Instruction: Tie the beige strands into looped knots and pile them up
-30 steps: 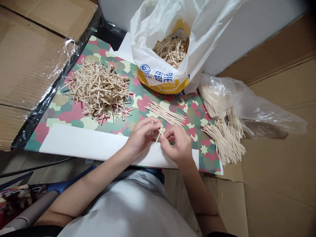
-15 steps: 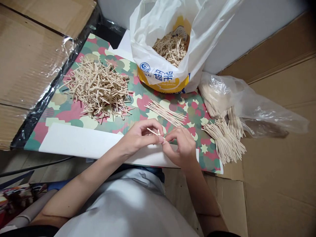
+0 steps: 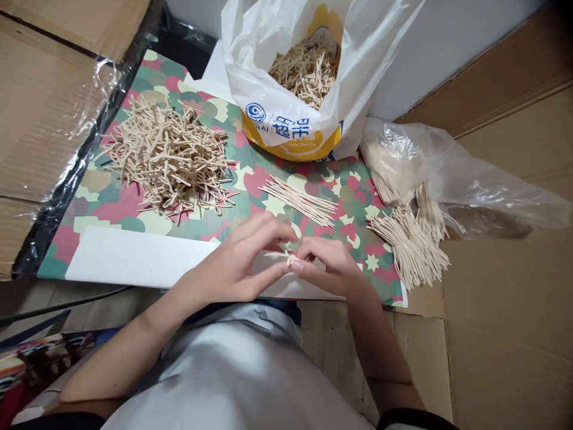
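Near the table's front edge, my left hand (image 3: 244, 260) and my right hand (image 3: 329, 266) meet, both pinching a thin beige strand (image 3: 290, 260) that is looped at their fingertips. Part of the strand is hidden by the fingers. Just beyond the hands lies a small row of straight strands (image 3: 299, 200). To the left rises a big heap of knotted strands (image 3: 170, 158). At the right edge are tied bundles of straight strands (image 3: 412, 245).
A white and yellow plastic bag (image 3: 290, 134) with more knotted pieces stands at the back. A clear plastic bag (image 3: 474, 170) lies at the right over cardboard (image 3: 510, 298). Wrapped boxes (image 3: 49, 107) stand at the left. White paper (image 3: 138, 257) lies along the patterned table's front.
The strand is now bunched into a small loop between my fingertips. My left hand's fingers have shifted over it and my right thumb is pressed nearer. The view has moved slightly.
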`<state>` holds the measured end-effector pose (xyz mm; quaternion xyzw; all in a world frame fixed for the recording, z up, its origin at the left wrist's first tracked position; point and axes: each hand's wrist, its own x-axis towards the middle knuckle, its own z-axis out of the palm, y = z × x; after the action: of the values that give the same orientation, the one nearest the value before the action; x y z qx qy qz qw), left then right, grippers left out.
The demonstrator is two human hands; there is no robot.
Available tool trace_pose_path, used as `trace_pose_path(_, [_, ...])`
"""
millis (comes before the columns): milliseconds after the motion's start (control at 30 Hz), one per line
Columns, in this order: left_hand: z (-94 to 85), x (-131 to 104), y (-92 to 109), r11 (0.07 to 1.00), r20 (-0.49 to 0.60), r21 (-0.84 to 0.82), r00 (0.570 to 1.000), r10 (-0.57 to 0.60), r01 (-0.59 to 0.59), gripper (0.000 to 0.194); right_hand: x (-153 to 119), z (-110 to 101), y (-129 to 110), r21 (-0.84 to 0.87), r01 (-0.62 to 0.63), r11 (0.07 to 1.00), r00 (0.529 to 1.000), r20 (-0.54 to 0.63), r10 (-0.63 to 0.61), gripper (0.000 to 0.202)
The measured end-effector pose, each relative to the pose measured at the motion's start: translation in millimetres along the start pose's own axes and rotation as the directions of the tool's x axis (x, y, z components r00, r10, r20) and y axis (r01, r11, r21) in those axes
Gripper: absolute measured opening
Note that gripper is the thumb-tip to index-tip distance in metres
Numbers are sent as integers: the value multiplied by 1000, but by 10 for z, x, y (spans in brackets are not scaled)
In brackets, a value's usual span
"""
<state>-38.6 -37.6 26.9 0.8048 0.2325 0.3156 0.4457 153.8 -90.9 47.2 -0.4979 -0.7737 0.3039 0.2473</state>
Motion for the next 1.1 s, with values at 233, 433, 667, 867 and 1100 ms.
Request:
trace_pose_path(233, [-189, -134, 133, 813, 16, 549, 975, 220, -192, 20, -23, 30, -106, -492, 118, 862, 982, -68, -174, 23])
trace_pose_path(433, [-74, -36, 145, 819, 146, 535, 977, 154, -209, 16, -43, 25, -115, -584, 189, 789, 963, -47, -265, 20])
trace_pose_path(667, [-51, -24, 76, 878, 150, 446, 981, 119, -175, 12, -54, 35, -61, -569, 203, 797, 972, 18, -234, 19])
trace_pose_path(867, [-60, -11, 83, 915, 164, 374, 982, 97, -153, 13, -59, 59, -12, -535, 270, 801, 952, 24, -305, 22])
trace_pose_path(1100, [-175, 6, 146, 991, 235, 99, 970, 61, -86, 10, -55, 112, -52, -329, 298, 896, 935, -91, -344, 25])
